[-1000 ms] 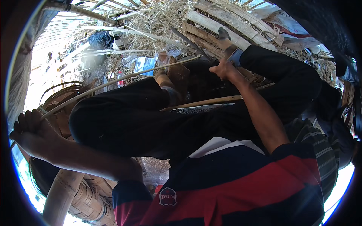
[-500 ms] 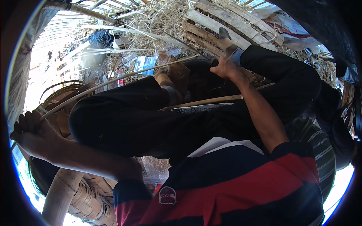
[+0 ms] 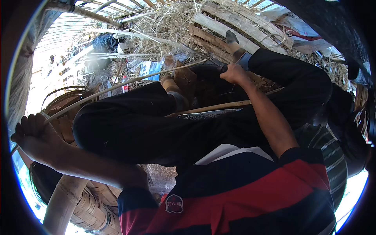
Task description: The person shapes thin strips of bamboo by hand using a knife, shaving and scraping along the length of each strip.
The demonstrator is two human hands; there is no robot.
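Observation:
At the far left, my left hand is closed around the near end of a long, thin bamboo strip. The strip slants up and right above my left knee, its far end close to the knife. My right hand grips the dark handle of a knife with a long, narrow blade pointing up and left. Whether the blade touches the strip, I cannot tell. Another bamboo piece lies across my lap, next to my right forearm.
Flat bamboo slats and straw-like shavings cover the ground ahead. A red-labelled plastic bottle stands beyond my left knee. Coiled strips lie at the left. A bamboo pole and woven panel are at lower left.
My right hand and the knife have shifted slightly down and right, with the blade's tip drawn back toward me. The strip's far end has dipped a little. My left hand has barely moved.

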